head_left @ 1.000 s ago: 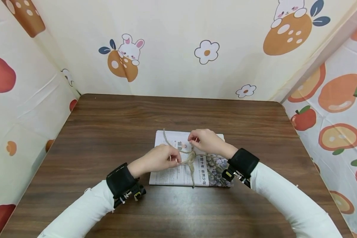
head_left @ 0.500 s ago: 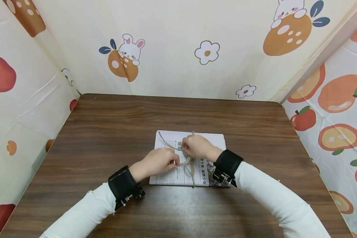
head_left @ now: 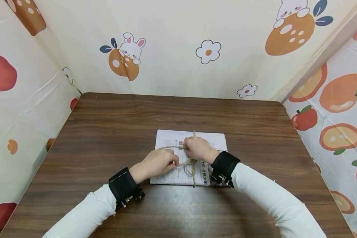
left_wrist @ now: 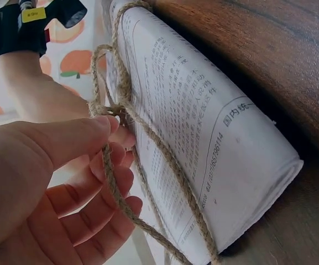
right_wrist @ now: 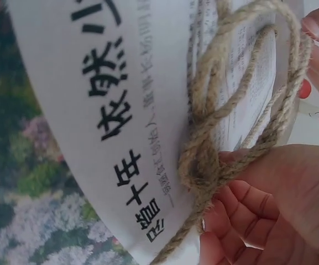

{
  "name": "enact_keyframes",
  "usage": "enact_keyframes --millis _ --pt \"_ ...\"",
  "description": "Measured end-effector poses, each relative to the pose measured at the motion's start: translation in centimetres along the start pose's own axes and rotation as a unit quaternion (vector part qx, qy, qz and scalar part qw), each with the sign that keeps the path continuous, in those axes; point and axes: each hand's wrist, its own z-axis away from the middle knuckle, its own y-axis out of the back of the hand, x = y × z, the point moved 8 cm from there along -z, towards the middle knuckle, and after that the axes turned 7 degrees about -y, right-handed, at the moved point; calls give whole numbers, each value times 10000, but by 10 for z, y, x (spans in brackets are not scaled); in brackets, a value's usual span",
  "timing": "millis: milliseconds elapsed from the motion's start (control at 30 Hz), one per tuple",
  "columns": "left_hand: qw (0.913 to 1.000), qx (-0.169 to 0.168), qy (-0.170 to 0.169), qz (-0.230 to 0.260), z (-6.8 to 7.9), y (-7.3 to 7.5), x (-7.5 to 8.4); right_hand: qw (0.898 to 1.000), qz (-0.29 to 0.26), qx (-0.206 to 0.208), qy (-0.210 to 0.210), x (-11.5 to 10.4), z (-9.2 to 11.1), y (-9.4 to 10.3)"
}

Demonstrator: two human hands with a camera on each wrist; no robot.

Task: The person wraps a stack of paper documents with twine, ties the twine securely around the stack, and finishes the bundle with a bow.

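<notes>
A folded newspaper (head_left: 173, 177) lies on the table, wound with brown jute twine (left_wrist: 173, 163) that crosses on its top. My left hand (head_left: 156, 162) is over the paper's left part; its thumb and index finger pinch a loop of the twine, the other fingers loosely curled below. Close beside it my right hand (head_left: 198, 149) is at the twine's crossing, thumb and fingers bent at the strands. From the right wrist view, a knot (right_wrist: 203, 160) with loops sits against the printed page, and the right thumb reaches behind the twine. The right fingertips are partly hidden there.
The brown wooden table (head_left: 122, 119) extends around the newspaper on all sides. Behind it stands a cream wall (head_left: 169, 66) printed with cartoon rabbits and flowers. Fruit-patterned sheets hang at both sides. A black strap with a camera (head_left: 125, 188) is on each wrist.
My right hand has moved left and down toward the crossing. A strand that stuck up at the paper's upper left now runs lower, between the hands. The left hand has barely shifted.
</notes>
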Motion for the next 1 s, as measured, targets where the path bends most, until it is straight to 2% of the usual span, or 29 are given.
enact_keyframes --millis 267,400,467,567,633,733,1000 --pt "9999 -24 102 59 1 -1 -1 9998 -176 87 -88 1 1 0" --pt "9998 -8 149 143 3 -2 -2 9957 -905 159 -58 6 1 2" --pt "9997 -5 162 177 5 -2 -3 9874 -1579 120 -72 10 0 5" --pt "9997 -14 173 199 7 -2 -3 9660 -2563 -123 -302 20 2 8" --pt "9997 -33 185 183 8 -2 -4 9541 -2942 -248 -491 27 4 10" --pt "9996 -29 216 180 10 -1 -5 9426 -3243 -337 -727 36 8 14" --pt "9996 47 219 182 11 1 -5 9317 -3472 -68 -1064 59 14 22"
